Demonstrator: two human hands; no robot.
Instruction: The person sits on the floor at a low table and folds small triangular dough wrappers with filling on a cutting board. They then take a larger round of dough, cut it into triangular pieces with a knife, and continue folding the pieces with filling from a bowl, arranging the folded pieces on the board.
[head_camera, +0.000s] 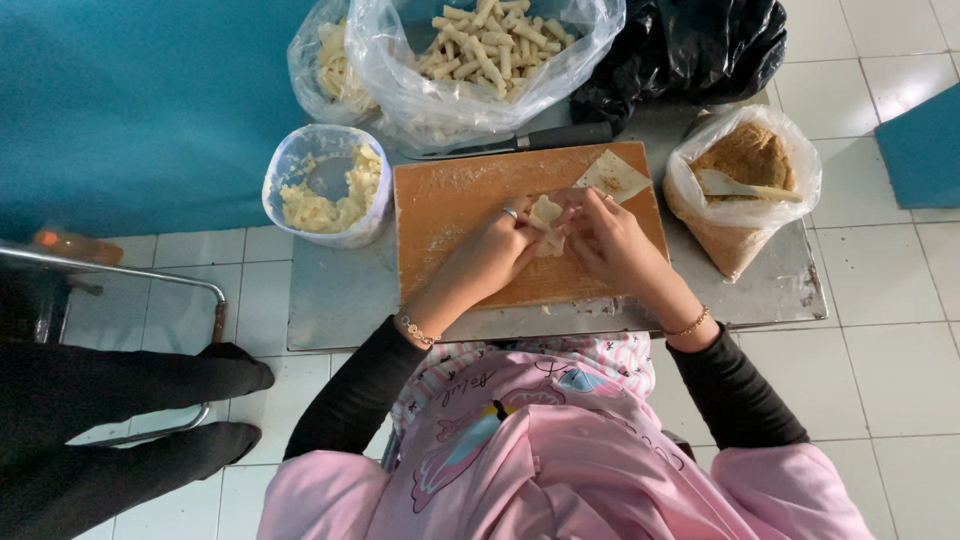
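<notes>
Orange-brown wood, dusted white with flour, forms the cutting board that sits at the middle of a small metal table, and both hands work just above it. The left hand and the right hand meet over a pale piece of filled dough wrapper, fingers of each pinched together on it from either side, which keeps the soft sheet folded while it hangs over the floured surface. A spare square wrapper lies flat at about one o'clock from the hands, at the board's far right corner. At ten o'clock stands a clear plastic tub of yellowish mash, near the left hand; at three o'clock a bag of brown crumbs with a pale spoon resting in it lies near the right. At twelve o'clock, past a black-handled knife along the board's far edge, clear bags of finished rolls crowd the table's back. Bare board shows at seven o'clock, toward the person; the table's edges are close on every side, with white tiled floor beyond.
</notes>
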